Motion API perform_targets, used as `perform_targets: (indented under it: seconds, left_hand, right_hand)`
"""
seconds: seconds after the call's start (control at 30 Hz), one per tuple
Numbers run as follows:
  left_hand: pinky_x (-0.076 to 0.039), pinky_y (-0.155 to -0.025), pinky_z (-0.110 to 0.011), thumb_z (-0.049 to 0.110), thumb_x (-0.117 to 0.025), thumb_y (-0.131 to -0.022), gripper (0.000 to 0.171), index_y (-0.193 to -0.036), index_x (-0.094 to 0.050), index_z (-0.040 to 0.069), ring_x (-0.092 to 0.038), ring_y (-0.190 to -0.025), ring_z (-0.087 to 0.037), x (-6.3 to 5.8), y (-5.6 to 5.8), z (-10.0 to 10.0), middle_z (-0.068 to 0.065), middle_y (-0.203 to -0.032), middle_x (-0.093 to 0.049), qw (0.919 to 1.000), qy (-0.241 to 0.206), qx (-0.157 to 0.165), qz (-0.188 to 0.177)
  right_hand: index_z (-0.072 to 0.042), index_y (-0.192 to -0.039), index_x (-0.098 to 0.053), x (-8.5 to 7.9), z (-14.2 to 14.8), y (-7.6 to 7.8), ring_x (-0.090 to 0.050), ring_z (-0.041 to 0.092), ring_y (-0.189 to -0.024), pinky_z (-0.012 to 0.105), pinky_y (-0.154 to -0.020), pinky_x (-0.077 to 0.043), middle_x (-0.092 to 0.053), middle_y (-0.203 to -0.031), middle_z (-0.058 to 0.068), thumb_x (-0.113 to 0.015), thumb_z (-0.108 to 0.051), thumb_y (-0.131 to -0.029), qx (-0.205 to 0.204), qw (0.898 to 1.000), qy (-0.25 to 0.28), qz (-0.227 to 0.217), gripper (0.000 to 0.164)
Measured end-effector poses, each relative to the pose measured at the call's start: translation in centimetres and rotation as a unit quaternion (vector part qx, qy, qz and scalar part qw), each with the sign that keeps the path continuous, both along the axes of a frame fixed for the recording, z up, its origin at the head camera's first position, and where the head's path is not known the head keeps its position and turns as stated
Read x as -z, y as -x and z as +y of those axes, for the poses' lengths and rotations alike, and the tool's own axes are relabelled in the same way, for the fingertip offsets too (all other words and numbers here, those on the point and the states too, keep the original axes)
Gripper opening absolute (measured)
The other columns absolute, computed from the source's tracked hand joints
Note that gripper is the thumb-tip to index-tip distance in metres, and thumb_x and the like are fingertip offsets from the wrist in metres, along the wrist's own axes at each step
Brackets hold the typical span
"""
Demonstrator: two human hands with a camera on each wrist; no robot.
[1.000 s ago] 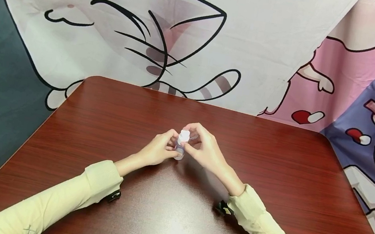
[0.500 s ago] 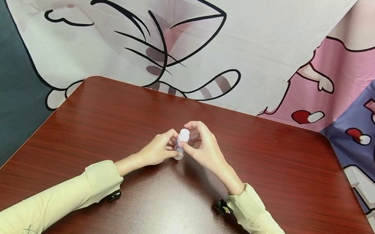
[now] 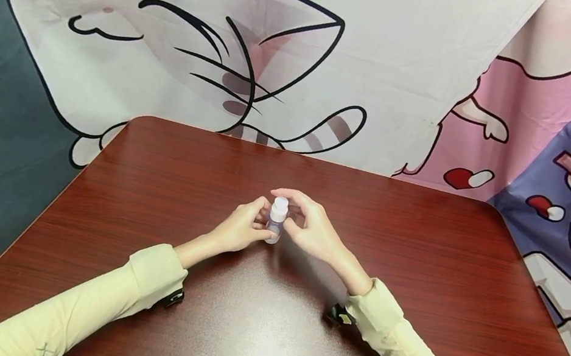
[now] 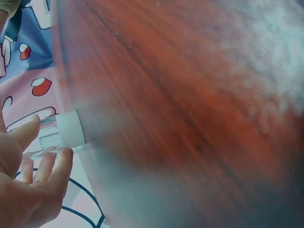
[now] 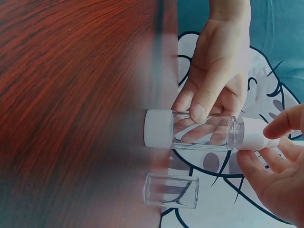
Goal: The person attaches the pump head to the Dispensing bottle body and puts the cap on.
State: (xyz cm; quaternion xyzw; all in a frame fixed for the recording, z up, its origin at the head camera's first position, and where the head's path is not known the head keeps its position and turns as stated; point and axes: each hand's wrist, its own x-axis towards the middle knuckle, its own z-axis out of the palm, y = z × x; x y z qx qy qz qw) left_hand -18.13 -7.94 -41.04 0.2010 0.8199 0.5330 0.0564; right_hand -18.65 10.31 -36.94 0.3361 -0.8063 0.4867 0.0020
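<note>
head: left grip (image 3: 240,227) holds bottle (image 3: 276,220) (clear; upright)

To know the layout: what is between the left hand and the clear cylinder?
The right wrist view shows the bottle between them, gripped by the left hand.

Left hand (image 3: 242,227) grips an upright bottle (image 3: 275,224) on a table (image 3: 181,175), right hand (image 3: 315,230) at its white top (image 3: 280,203)

The head view is looking forward and down from high up, taking in most of the table (image 3: 179,187) and the cartoon cloth (image 3: 391,64) behind; both wrist views are facing the bottle (image 3: 276,220) from low and close by, each turned sideways, and all three are sharing bottle, table and cloth
</note>
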Motion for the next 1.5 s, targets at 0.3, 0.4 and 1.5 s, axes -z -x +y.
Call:
perform_targets:
  seconds: [0.3, 0.4, 1.5]
  left_hand:
    - [-0.060, -0.087, -0.029, -0.001, -0.073, -0.081, 0.035, -0.106, -0.049, -0.004, -0.066, -0.099, -0.030, -0.08, -0.04, -0.01, -0.021, -0.110, -0.062, 0.9999, 0.009, -0.002, 0.004]
    - [-0.060, -0.087, -0.029, -0.001, -0.073, -0.081, 0.035, -0.106, -0.048, -0.004, -0.066, -0.099, -0.030, -0.09, -0.05, 0.00, -0.021, -0.110, -0.062, 0.9999, 0.011, -0.002, 0.003]
    - [-0.060, -0.085, -0.026, 0.000, -0.074, -0.081, 0.036, -0.106, -0.049, -0.002, -0.068, -0.096, -0.028, -0.22, -0.09, -0.04, -0.019, -0.106, -0.065, 0.9998, 0.014, 0.003, 0.011]
  right_hand:
    - [0.005, -0.124, -0.056, -0.21, -0.12, -0.21, -0.066, 0.033, -0.105, 0.042, -0.095, -0.056, -0.063, -0.121, 0.019, -0.053, 0.015, -0.084, 0.014, 1.000, -0.011, 0.002, 0.042]
    - [0.004, -0.124, -0.057, -0.12, -0.05, -0.15, -0.066, 0.032, -0.105, 0.042, -0.094, -0.056, -0.064, -0.121, 0.018, -0.054, 0.014, -0.084, 0.016, 1.000, -0.014, 0.006, 0.042]
    - [-0.008, -0.120, -0.058, 0.19, 0.21, 0.07, -0.066, 0.022, -0.094, 0.043, -0.084, -0.060, -0.065, -0.114, 0.011, -0.073, -0.008, -0.083, 0.042, 0.998, 0.005, 0.040, 0.040]
